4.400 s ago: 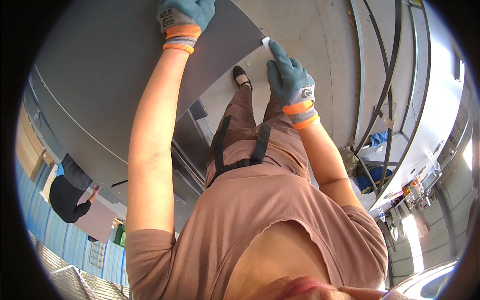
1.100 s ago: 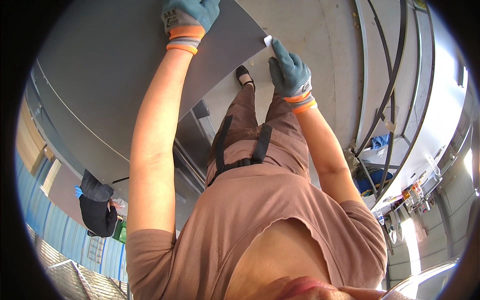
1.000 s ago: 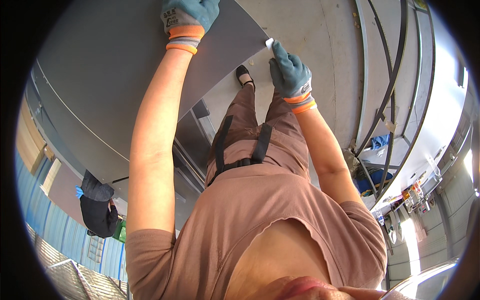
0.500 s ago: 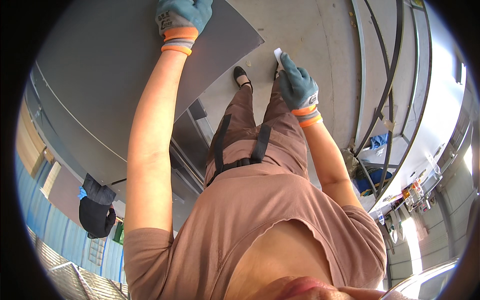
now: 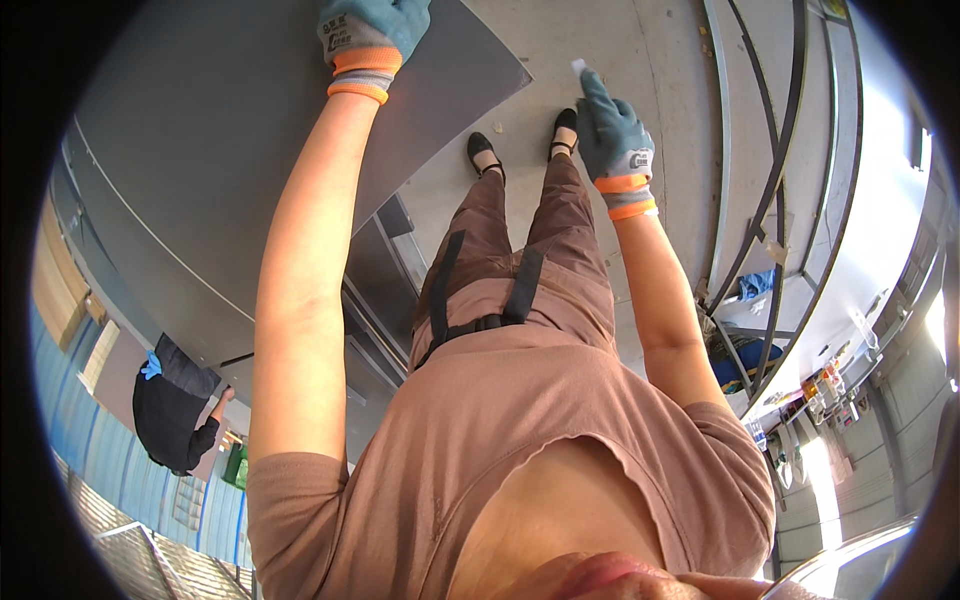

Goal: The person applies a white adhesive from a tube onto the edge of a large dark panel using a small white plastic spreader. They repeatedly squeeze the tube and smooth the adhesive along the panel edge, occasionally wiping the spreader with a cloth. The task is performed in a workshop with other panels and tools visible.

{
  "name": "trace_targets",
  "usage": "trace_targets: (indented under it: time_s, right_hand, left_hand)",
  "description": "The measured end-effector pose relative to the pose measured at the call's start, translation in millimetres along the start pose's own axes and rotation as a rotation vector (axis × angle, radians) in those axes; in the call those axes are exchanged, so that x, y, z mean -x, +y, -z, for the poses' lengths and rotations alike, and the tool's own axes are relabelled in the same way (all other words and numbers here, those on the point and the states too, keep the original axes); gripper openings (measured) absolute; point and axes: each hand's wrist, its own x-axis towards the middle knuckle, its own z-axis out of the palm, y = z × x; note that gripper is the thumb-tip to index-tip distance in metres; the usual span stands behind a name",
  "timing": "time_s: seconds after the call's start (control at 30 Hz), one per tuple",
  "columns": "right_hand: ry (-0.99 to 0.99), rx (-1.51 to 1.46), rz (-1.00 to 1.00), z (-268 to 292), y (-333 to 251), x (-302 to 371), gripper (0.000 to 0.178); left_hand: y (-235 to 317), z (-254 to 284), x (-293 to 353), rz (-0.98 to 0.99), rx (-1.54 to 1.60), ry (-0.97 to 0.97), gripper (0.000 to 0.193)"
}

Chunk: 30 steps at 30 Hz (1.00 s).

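Note:
A grey-blue work glove with an orange cuff covers my left hand, which lies over the large dark grey panel. Its fingertips run out at the upper edge of the picture, so their grip does not show. My right hand, in a matching glove, is held above the floor, apart from the panel's corner. Between its closed fingers sits a small flat white piece, with only its end showing past the index finger. What kind of thing it is I cannot make out.
Long curved-looking metal rails and a white surface stand to the right. Blue cloth lies among the rails. Dark metal profiles are under the panel. At far left is another person in black, beyond the panel.
My right hand has moved forward and slightly right with the white piece. My left hand has shifted slightly right. The other person has turned, and a bare arm now shows.

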Motion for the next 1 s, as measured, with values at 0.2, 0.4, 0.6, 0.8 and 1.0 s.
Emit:
trace_targets:
  time_s: [0.2, 0.4, 0.6, 0.8, 1.0]
  right_hand:
    - [0.020, -0.139, -0.083, -10.0, 28.7, 25.2, 0.044]
    - [-0.223, -1.404, -0.880, 66.7, -8.3, 43.9, 0.038]
    - [-0.502, -2.359, -0.634, 130.5, 0.6, 77.4, 0.044]
    - [-0.382, -2.278, -0.516, 205.8, 32.1, 112.7, 0.046]
    - [-0.375, -2.432, -0.403, 263.5, 117.7, 173.9, 0.043]
  left_hand:
    - [-2.9, -4.6, -5.2, -0.027, -0.032, -0.017, 0.023]
    - [-11.5, 2.3, -18.0, 0.014, -0.103, -0.048, 0.024]
    - [-22.2, 3.6, -28.9, 0.124, -0.032, -0.035, 0.035]
    - [76.9, 18.6, -34.2, 0.496, 0.308, -0.153, 0.035]
    - [297.0, -2.9, 51.9, 0.617, 0.855, -0.275, 0.019]
